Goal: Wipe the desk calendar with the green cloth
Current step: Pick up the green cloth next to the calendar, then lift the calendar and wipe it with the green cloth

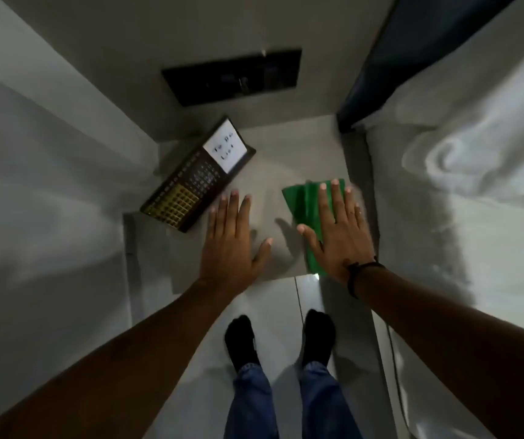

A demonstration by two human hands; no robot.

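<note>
A dark desk calendar (191,182) with a white "To Do List" card and a yellow grid lies tilted at the left of a small grey tabletop (270,172). A folded green cloth (306,201) lies at the right side of the top. My right hand (336,229) rests flat on the cloth with fingers spread, covering its middle and near part. My left hand (232,239) lies flat and open on the bare top, its fingertips just beside the calendar's near right edge, holding nothing.
A dark socket panel (232,77) sits on the wall behind the tabletop. A bed with white sheets (463,172) borders the right side, a white wall the left. My feet in black socks (279,340) stand on the pale floor below the top's front edge.
</note>
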